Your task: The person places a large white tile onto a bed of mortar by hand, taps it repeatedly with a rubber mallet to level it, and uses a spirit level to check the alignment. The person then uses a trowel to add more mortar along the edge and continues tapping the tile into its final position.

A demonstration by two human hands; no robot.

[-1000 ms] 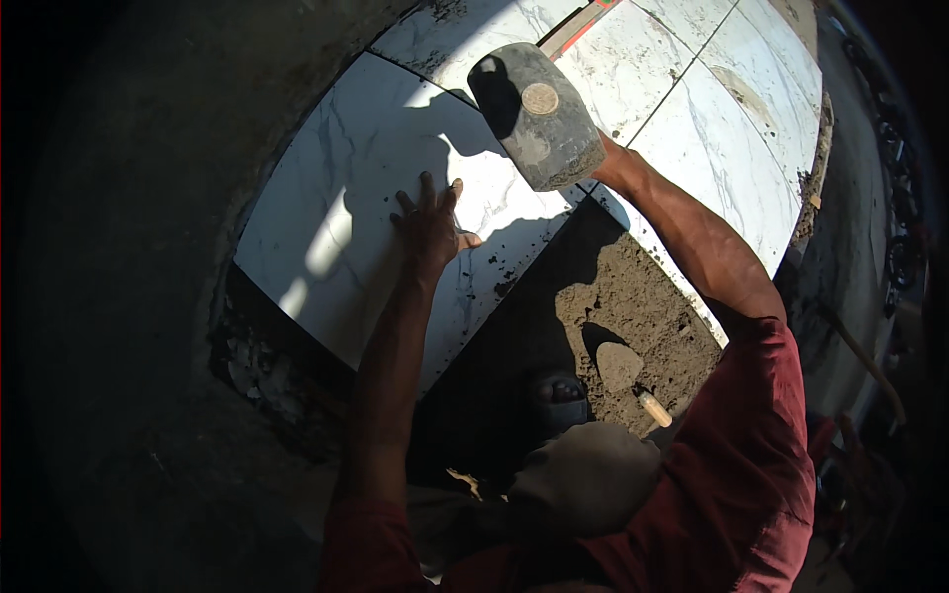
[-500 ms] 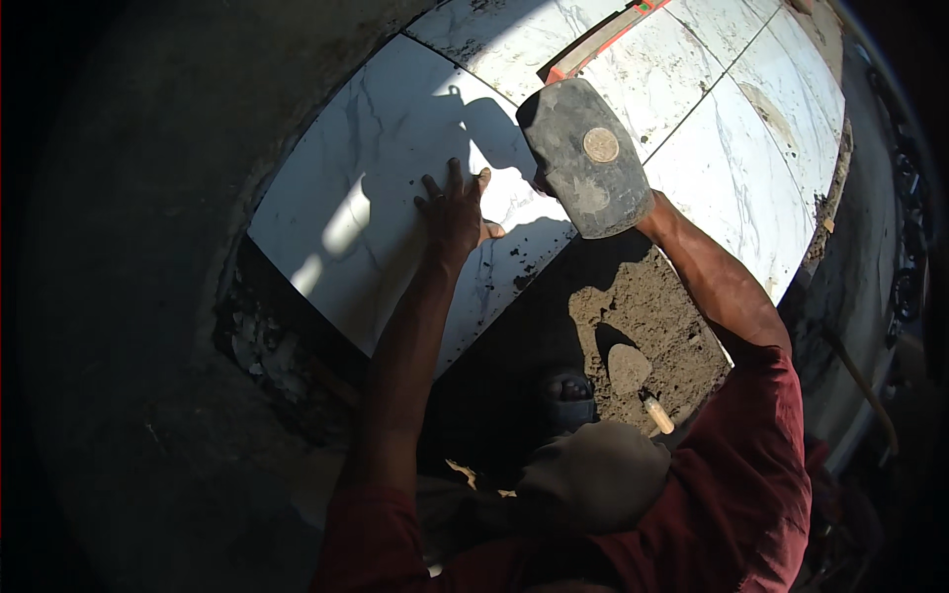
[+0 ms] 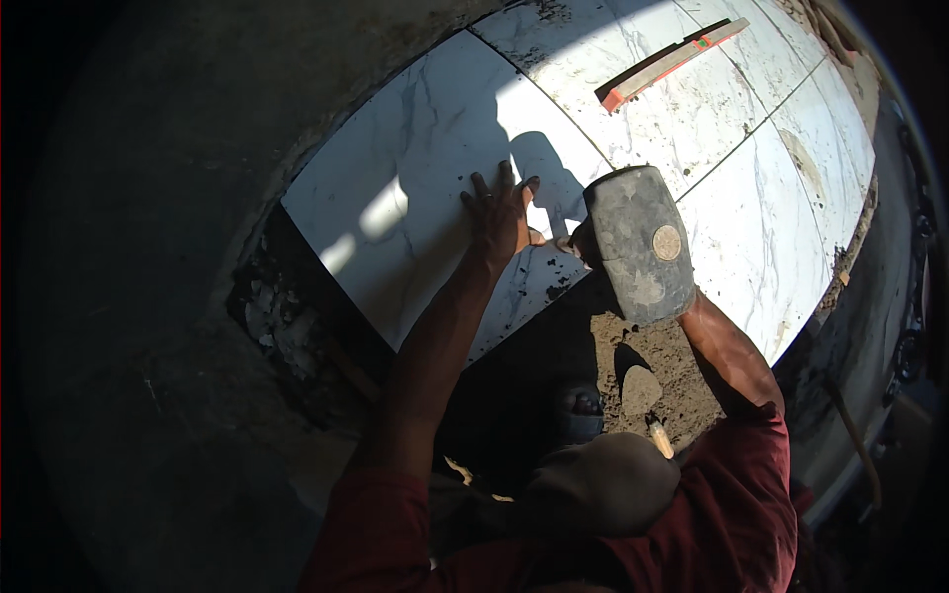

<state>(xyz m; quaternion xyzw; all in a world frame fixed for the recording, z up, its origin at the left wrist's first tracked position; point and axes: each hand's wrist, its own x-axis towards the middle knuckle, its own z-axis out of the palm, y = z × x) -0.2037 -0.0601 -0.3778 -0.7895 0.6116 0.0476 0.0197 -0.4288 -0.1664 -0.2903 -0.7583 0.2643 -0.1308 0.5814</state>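
Left hand: my left hand (image 3: pixel 502 212) lies flat on the white marble tile (image 3: pixel 415 208), fingers spread wide and pointing away from me, holding nothing.
Right hand: my right hand is hidden behind the mallet head, so I cannot tell its grip for certain (my forearm runs straight up into the mallet, and nothing else carries it).
Mallet: the grey rubber mallet (image 3: pixel 641 242) sits just beside my left hand, its broad head over the near edge of the tile, where tile meets bare ground.
Tile: it lies at the left end of the tiled floor, one long edge against the dark wall, its near edge by rough mortar (image 3: pixel 287 316).
Other tiles: more white tiles (image 3: pixel 751 227) lie beyond and to the right, joined edge to edge.
Level: an orange spirit level (image 3: pixel 672 62) lies on the far tiles, well apart from my hands.
Ground: loose sandy bed (image 3: pixel 652 356) lies below the mallet, with a small trowel (image 3: pixel 643 395) lying on it.
Light: sun falls across the tiles; my arms cast shadows.
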